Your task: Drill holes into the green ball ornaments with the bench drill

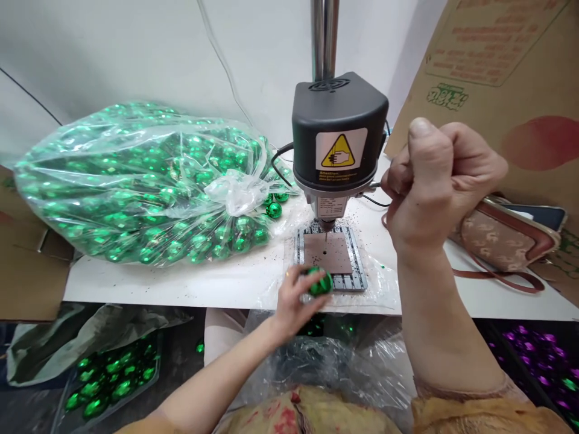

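A shiny green faceted ball [321, 282] is in the fingers of my left hand [296, 295], over the front edge of the drill press base [359, 271]. Behind it, a thin drill bit [326, 237] points down at a brown square plate [339, 256] with a dark hole. My right hand [434, 175] is closed in a fist beside the black drill press head [339, 117], around the end of its feed lever [374, 186]. Most of the lever is hidden by the fingers.
A large clear bag of green balls [136, 187] lies on the white table [113, 283], with loose balls [274, 210] by its knot. At right are a patterned purse [502, 232] and a cardboard box [488, 72]. Below the table are green balls [113, 380] and purple balls [538, 355].
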Demonstrator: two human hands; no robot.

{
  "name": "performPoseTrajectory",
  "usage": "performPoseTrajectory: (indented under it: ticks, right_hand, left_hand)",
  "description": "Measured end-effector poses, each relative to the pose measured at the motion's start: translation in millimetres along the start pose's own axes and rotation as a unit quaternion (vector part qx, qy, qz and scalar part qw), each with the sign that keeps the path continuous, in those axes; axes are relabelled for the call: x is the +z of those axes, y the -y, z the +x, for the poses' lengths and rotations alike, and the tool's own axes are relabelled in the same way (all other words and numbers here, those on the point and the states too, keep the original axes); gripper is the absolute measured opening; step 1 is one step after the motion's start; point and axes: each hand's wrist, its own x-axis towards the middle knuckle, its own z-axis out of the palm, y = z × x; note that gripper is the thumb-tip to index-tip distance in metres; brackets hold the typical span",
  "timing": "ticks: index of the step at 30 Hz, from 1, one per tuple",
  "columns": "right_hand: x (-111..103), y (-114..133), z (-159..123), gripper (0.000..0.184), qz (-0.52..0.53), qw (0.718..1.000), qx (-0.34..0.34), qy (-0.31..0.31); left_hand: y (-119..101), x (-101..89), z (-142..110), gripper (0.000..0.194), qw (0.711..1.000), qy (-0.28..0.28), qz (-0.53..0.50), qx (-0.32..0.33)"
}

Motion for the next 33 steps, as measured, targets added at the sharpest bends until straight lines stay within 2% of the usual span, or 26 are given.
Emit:
performPoseTrajectory:
  ticks: [2, 4, 6, 8, 10, 11, 13, 15, 18, 20, 22, 25, 27, 28, 30, 33]
  right_hand:
    - [-0.5, 0.2, -1.2, 0.041, -0.002, 1.0, 0.001, 0.003]
    - [-0.4, 0.7, -1.6, 0.041, 0.005, 1.0, -0.005, 0.0]
    - [0.1, 1.3, -1.7, 0.041, 0.012, 1.0, -0.008, -0.002]
    - [0.7, 1.9, -2.0, 0.041, 0.01, 1.0, -0.008, 0.0]
    - [1.4, 2.3, -2.5, 0.041, 0.007, 1.0, -0.008, 0.001]
    - [1.7, 2.4, -2.8, 0.042, 0.006, 1.0, -0.007, 0.001]
    - [2.4, 2.2, -3.3, 0.043, 0.008, 1.0, -0.008, -0.004]
    - [2.9, 1.6, -3.4, 0.044, 0.008, 1.0, -0.006, -0.011]
    - [3.0, 0.6, -3.0, 0.044, 0.01, 1.0, -0.008, -0.017]
    - [2.4, 0.4, -2.6, 0.043, 0.014, 1.0, -0.01, -0.015]
    - [1.4, 0.7, -2.6, 0.043, 0.019, 1.0, -0.009, -0.009]
    - [-0.2, 1.6, -3.9, 0.043, 0.019, 1.0, -0.005, 0.0]
    - [-0.6, 1.9, -5.6, 0.044, 0.02, 1.0, -0.013, 0.001]
    - [-0.6, 1.9, -6.4, 0.044, 0.021, 1.0, -0.018, -0.002]
    - [-0.5, 1.6, -7.8, 0.045, 0.019, 0.999, -0.026, -0.01]
    - [-0.7, 0.8, -8.3, 0.045, 0.006, 0.999, -0.031, -0.019]
  left_hand:
    - [-3.4, -8.7, -35.8, 0.043, 0.99, 0.069, 0.06, 0.11]
    - [-3.3, -14.8, -71.0, 0.042, 0.962, 0.142, 0.129, 0.193]
    - [-1.7, -19.9, -98.0, 0.048, 0.94, 0.207, 0.187, 0.194]
    - [1.0, -25.6, -109.3, 0.055, 0.934, 0.239, 0.204, 0.173]
    - [6.6, -31.9, -98.8, 0.053, 0.944, 0.201, 0.18, 0.19]
    - [11.5, -34.8, -84.3, 0.049, 0.951, 0.16, 0.166, 0.205]
    - [26.7, -38.8, -38.5, 0.044, 0.962, 0.071, 0.16, 0.208]
    - [48.5, -39.6, 22.7, 0.04, 0.972, 0.025, 0.188, 0.138]
    - [86.1, -37.0, 113.1, 0.035, 0.974, 0.03, 0.213, -0.069]
    - [106.7, -35.7, 154.0, 0.027, 0.961, 0.034, 0.201, -0.186]
    - [118.5, -36.1, 173.3, 0.017, 0.955, 0.035, 0.186, -0.229]
    - [115.2, -38.6, 168.4, 0.02, 0.965, 0.031, 0.146, -0.217]
    - [101.0, -40.4, 151.8, 0.033, 0.976, 0.012, 0.008, -0.219]
    - [91.7, -41.1, 141.7, 0.039, 0.968, -0.001, -0.095, -0.231]
    - [71.9, -42.2, 121.3, 0.049, 0.914, -0.022, -0.301, -0.272]
    - [47.6, -40.8, 95.4, 0.055, 0.822, -0.021, -0.452, -0.346]
